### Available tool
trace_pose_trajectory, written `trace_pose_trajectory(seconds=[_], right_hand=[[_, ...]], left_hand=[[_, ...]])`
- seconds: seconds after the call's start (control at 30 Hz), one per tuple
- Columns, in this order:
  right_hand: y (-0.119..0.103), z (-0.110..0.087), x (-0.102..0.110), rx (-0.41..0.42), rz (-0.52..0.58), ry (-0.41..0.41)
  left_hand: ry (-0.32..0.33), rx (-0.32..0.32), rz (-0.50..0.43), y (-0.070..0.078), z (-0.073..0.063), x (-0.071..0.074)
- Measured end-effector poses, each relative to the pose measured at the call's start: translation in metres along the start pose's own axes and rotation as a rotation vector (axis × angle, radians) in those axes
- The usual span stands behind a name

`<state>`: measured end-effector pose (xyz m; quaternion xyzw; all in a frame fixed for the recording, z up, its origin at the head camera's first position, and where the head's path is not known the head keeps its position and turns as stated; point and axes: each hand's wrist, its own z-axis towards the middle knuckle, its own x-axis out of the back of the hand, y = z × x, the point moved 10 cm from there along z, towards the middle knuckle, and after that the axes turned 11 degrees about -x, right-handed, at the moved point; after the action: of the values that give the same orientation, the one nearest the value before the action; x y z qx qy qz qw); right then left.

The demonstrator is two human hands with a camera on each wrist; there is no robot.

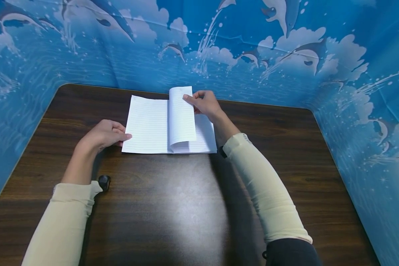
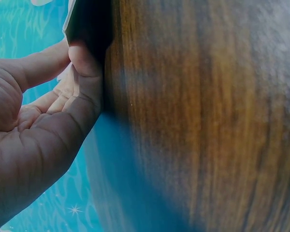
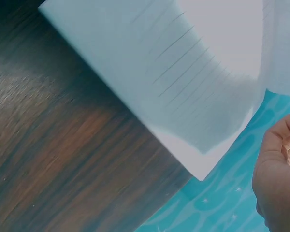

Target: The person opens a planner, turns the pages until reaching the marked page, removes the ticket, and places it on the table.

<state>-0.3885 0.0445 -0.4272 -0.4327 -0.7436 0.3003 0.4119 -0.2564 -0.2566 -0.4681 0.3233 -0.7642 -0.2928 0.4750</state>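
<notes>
The notebook (image 1: 147,123) is lying open on the table (image 1: 153,203), its lined pages facing up, with the table's far edge running just behind it. One page (image 1: 183,118) is standing raised and curling over near the middle of the notebook, its lower edge bowing above the right-hand side, where a shadow is falling across the ruled lines.

My hands are working apart, one at either side of the notebook. My left hand (image 1: 106,133) is pinching the notebook's left edge toward its near corner: the thumb is resting on top and fingers are tucking underneath. The left wrist view is confirming this grip. My right hand (image 1: 206,103) is reaching in over the far right part of the notebook and pinching the outer edge of the raised page, the thumb pressing on the side facing me. In the right wrist view this hand is showing only partly, and its fingertips are not being shown clearly.

A pale left sleeve (image 1: 58,225) is covering my forearm on the near left of the notebook, with a black device (image 1: 104,183) sitting at its cuff. A pale right sleeve (image 1: 266,184) is extending from the notebook's near right. Behind the notebook, a blue dolphin-print cloth (image 1: 119,70) is hanging.
</notes>
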Motion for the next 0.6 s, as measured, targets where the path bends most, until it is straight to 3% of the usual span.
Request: trace_pose_trajectory(seconds=[0.37,0.6], right_hand=[[-0.013,-0.003,-0.02,0.075,0.072,-0.053],[-0.029,-0.009,-0.051,0.1,0.098,-0.164]], left_hand=[[-0.01,-0.032,-0.015,0.003,0.0,-0.001],[-0.012,-0.038,-0.02,0.001,0.0,0.001]])
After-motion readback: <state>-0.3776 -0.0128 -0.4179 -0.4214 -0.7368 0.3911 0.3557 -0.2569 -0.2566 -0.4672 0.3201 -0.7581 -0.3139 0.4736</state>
